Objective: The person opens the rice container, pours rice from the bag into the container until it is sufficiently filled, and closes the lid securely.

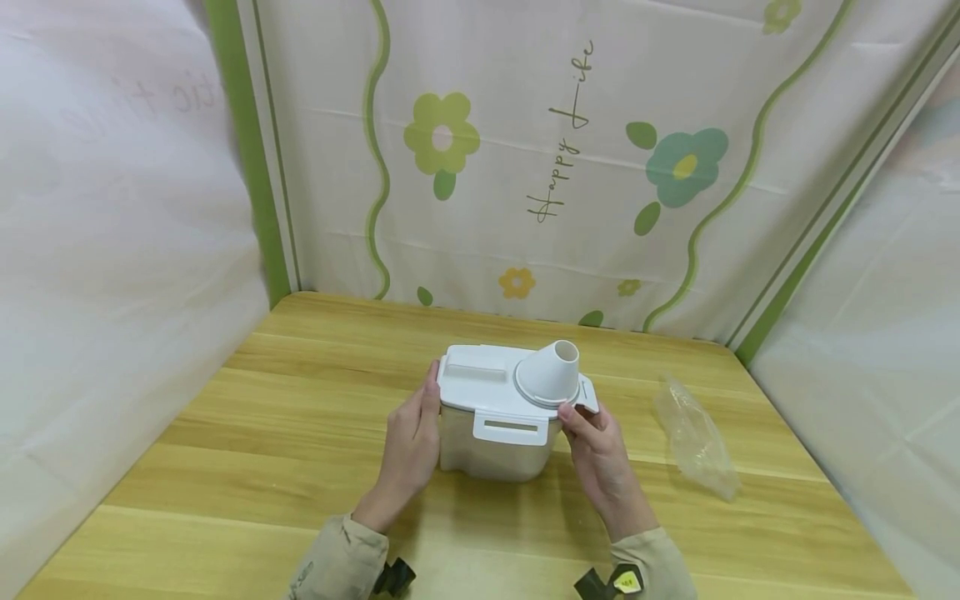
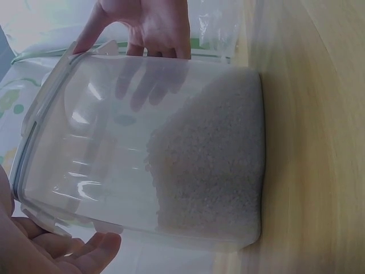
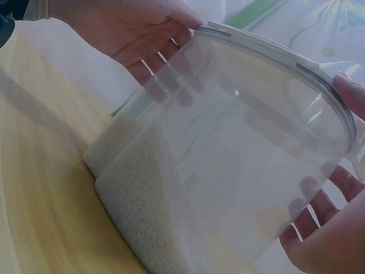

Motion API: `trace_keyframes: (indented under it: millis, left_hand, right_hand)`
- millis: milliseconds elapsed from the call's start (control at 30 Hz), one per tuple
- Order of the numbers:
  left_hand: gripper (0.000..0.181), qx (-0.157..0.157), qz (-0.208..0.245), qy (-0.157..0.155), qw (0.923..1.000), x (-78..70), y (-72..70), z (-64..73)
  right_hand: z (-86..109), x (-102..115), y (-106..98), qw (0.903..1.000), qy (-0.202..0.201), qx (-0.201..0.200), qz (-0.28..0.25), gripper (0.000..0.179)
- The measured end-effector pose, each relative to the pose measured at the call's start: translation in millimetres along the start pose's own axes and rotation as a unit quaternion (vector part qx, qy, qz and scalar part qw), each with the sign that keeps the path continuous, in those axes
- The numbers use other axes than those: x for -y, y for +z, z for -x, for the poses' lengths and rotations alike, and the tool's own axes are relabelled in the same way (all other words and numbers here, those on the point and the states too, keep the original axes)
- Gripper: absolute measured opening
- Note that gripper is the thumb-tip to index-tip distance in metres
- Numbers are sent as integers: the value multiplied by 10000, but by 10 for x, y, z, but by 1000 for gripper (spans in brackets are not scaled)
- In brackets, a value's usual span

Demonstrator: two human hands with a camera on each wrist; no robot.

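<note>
A clear plastic storage container (image 1: 491, 450) stands on the table in front of me, partly filled with white rice-like grains (image 2: 211, 165) heaped in a slope. On top is a white lid (image 1: 480, 387) with a cone-shaped spout (image 1: 551, 372) toward its right end. A slotted latch (image 1: 511, 427) hangs at the lid's front, and another latch (image 1: 588, 392) sticks out at the right end. My left hand (image 1: 411, 442) holds the container's left end. My right hand (image 1: 600, 454) grips its right end, thumb at the lid's edge below the spout and fingers along the wall.
A crumpled clear plastic bag (image 1: 697, 442) lies on the wooden table (image 1: 225, 467) to the right. A flower-printed curtain (image 1: 517, 167) rises behind the table's far edge, and pale sheets (image 1: 112, 250) hang at both sides.
</note>
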State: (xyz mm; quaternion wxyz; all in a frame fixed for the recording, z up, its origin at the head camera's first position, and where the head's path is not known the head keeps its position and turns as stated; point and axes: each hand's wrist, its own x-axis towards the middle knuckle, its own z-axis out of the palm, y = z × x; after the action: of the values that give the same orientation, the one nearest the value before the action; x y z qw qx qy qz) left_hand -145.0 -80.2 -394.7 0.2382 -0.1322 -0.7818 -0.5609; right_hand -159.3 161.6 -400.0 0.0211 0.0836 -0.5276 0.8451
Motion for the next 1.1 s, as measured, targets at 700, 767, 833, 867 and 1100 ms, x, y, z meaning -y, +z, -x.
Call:
trace_keyframes:
  millis: [700, 767, 833, 867, 1100]
  left_hand:
    - [47, 3, -10, 93, 10000, 2, 4, -7]
    - [46, 5, 18, 91, 10000, 0, 6, -9]
    - [46, 3, 34, 89, 10000, -1, 9, -11]
    - [46, -2, 40, 89, 10000, -2, 10, -11]
    - [47, -25, 31, 64, 10000, -3, 12, -2]
  right_hand:
    - [9, 26, 25, 10000, 54, -63, 48, 18]
    - [8, 29, 26, 10000, 51, -62, 45, 19]
    - [7, 30, 27, 10000, 48, -62, 51, 20]
    - [6, 30, 27, 10000, 48, -59, 57, 19]
    - [7, 25, 26, 10000, 35, 17, 70, 19]
